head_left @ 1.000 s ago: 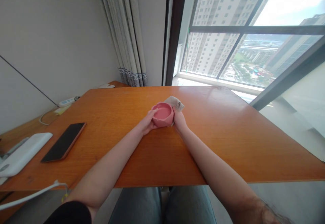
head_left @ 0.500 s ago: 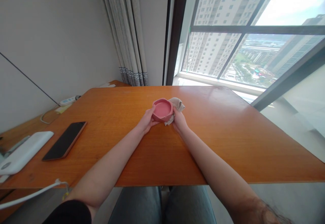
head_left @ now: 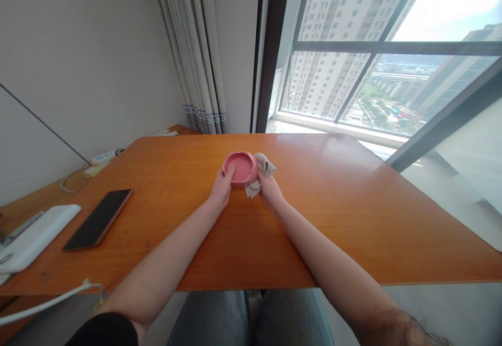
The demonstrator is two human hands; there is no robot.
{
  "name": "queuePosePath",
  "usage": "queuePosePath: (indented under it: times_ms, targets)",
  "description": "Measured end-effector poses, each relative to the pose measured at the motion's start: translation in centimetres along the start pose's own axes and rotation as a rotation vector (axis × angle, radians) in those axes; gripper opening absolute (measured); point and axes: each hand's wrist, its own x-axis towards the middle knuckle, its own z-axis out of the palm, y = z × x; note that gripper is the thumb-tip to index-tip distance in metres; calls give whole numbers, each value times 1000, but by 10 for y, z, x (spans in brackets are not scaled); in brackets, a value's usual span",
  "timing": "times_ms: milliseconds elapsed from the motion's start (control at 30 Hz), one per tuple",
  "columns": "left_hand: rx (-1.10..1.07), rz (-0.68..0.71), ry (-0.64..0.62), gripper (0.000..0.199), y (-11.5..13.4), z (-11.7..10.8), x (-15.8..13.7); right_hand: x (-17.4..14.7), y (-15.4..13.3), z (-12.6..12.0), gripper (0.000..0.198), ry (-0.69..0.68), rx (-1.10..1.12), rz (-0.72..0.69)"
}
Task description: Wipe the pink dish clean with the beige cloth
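A round pink bowl (head_left: 240, 169), shallow and with an uneven rim, is held over the middle of the wooden table (head_left: 333, 220). My left hand (head_left: 221, 187) grips its left side, the thumb over the rim and the other fingers mostly hidden beneath. Bunched against the bowl's right side is a light grey cloth (head_left: 264, 165), part of it hanging below the rim. My right hand (head_left: 270, 188) is closed on this cloth and presses it to the bowl's outer wall; some of its fingers are hidden behind the cloth.
To the left lie a black-screened phone (head_left: 98, 219) and a flat white device (head_left: 39, 236). A white cable (head_left: 50, 301) runs past the near left edge. A power strip (head_left: 105, 157) rests at the far left. Beyond the table are a curtain (head_left: 196, 58) and a large window.
Both hands have shifted slightly left with the bowl and cloth. My left thumb now reaches further over the bowl's rim, and the bowl has turned a little.
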Motion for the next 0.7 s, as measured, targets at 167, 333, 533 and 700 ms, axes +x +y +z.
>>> queuePosePath:
  times_ms: [167,333,533,700]
  targets:
    - [45,-274,-111,35,0,2,-6,5,-11,-5,38,121,-30,-30]
    - [69,-282,-123,37,0,4,-9,7,-10,-4,33,157,7,15]
    - [48,-2,26,35,-3,5,-4,1,-1,4,33,94,94,88]
    - [-11,184,73,35,0,1,1,1,-4,3,30,-10,33,201]
